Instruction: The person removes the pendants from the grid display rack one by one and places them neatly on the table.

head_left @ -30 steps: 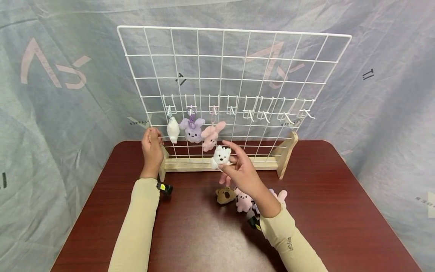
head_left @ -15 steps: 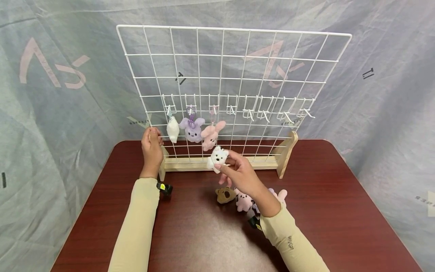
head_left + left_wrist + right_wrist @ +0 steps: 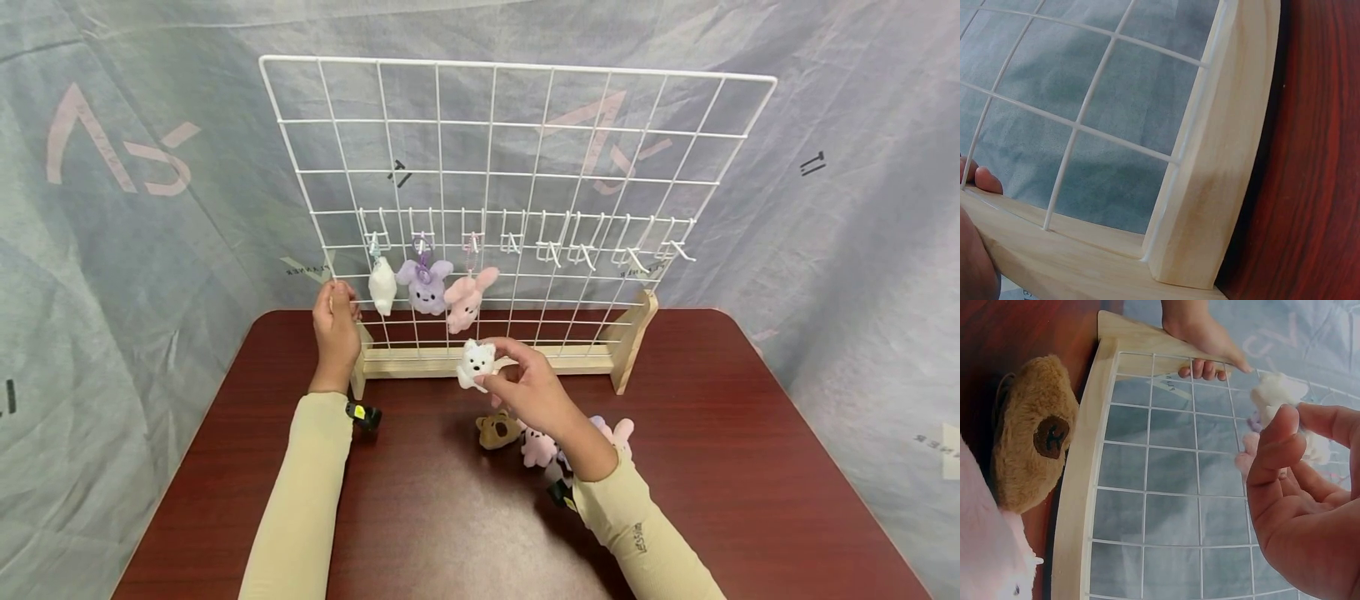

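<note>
My right hand [image 3: 525, 383] pinches a small white plush dog [image 3: 477, 360] between thumb and fingers, in front of the rack's lower bar. In the right wrist view the same white plush [image 3: 1275, 394] shows beyond the fingertips. My left hand [image 3: 337, 333] grips the left wooden side post of the white wire grid rack [image 3: 491, 125]; its fingers wrap behind the post in the right wrist view. On the rack's hooks hang a white plush [image 3: 382, 287], a purple bunny plush [image 3: 424, 287] and a pink bunny plush [image 3: 467, 302]. Further right, several bare hooks [image 3: 551, 250] line the same row.
A brown bear plush [image 3: 497, 431] lies on the dark red table [image 3: 420, 517]. Beside it sit a pink plush [image 3: 537, 448] and more pink and purple plushes [image 3: 621, 435], partly behind my right forearm. A grey cloth backdrop [image 3: 150, 250] stands behind the rack.
My right hand has lowered slightly and shifted a little left with the white plush dog, whose pose has turned somewhat. The index finger has come down onto it. My left hand has stayed put.
</note>
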### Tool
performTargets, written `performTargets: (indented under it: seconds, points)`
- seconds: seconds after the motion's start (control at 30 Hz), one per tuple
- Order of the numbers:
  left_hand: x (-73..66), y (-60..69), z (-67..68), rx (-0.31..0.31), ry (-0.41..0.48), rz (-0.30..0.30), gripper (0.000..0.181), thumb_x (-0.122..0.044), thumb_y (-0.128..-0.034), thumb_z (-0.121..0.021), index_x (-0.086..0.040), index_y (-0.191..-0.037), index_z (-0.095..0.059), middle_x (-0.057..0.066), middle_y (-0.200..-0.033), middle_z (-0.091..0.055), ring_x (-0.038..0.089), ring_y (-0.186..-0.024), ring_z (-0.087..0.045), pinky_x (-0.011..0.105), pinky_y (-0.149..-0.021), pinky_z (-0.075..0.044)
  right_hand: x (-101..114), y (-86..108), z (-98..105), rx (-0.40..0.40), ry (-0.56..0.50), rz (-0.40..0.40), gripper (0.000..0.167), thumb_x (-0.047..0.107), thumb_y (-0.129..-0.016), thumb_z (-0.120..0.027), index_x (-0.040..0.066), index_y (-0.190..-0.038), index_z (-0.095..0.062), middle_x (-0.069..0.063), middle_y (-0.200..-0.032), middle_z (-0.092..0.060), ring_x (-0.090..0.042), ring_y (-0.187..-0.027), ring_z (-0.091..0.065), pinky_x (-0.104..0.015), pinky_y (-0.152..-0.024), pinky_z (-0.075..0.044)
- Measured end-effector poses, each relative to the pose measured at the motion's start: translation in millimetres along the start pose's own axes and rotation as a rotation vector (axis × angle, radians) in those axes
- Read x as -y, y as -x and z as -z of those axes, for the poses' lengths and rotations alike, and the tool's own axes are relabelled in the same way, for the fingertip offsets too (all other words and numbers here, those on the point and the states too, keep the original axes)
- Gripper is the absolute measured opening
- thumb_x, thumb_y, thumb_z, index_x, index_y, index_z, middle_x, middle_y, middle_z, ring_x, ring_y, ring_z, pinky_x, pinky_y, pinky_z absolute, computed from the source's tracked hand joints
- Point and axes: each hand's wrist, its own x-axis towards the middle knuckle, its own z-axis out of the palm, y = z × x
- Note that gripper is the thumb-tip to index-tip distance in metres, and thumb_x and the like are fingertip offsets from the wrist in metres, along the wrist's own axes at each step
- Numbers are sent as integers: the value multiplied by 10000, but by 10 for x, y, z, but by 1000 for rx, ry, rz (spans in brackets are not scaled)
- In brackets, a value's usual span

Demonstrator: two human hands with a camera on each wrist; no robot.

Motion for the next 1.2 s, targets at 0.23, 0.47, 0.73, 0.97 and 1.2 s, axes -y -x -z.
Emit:
performTargets:
  seconds: [0.23, 0.47, 0.73, 0.97, 1.2]
  points:
    - [21, -3, 11, 1, -13, 4, 435, -237, -1136, -420, 166, -984, -474, -11, -643, -375, 118, -594, -363, 265, -605, -366, -51, -23, 2, 44, 24, 58, 655, 43, -1000, -671, 276, -1578, -470, -173, -1180, -506, -198, -528, -615, -235, -431, -434]
    - [50, -4, 19, -8, -18, 19, 425, -207, -1134, -408, 192, -999, -457, -14, -648, -375, 97, -601, -359, 290, -608, -366, -70, -27, -10, 61, 56, 59, 571, 77, -1034, -646, 238, -1560, -493, -186, -1150, -555, -238, -482, -587, -272, -451, -482]
    - [-185, 30, -48, 3, -9, 14, 401, -172, -1129, -403, 201, -990, -447, 54, -655, -368, 121, -602, -362, 290, -609, -368, -81, -43, -10, 70, 70, 67, 519, 78, -1035, -645, 196, -1526, -526, -199, -1139, -559, -126, -448, -530, -281, -448, -483]
    - [-188, 30, -42, 7, -19, 11, 422, -170, -1126, -397, 232, -1004, -438, 1, -647, -382, 114, -602, -366, 301, -615, -379, -88, -40, -4, 88, 83, 44, 498, 129, -1034, -680, 252, -1500, -553, -177, -1168, -569, -222, -470, -519, -263, -458, -457]
    - [31, -19, 5, -7, -25, 12, 360, -219, -1132, -413, 60, -929, -516, -64, -635, -384, 89, -592, -362, 294, -608, -375, -113, -35, -13, 140, 115, 5, 449, 184, -1022, -712, 284, -1446, -606, -109, -1145, -634, -166, -529, -511, -234, -456, -422]
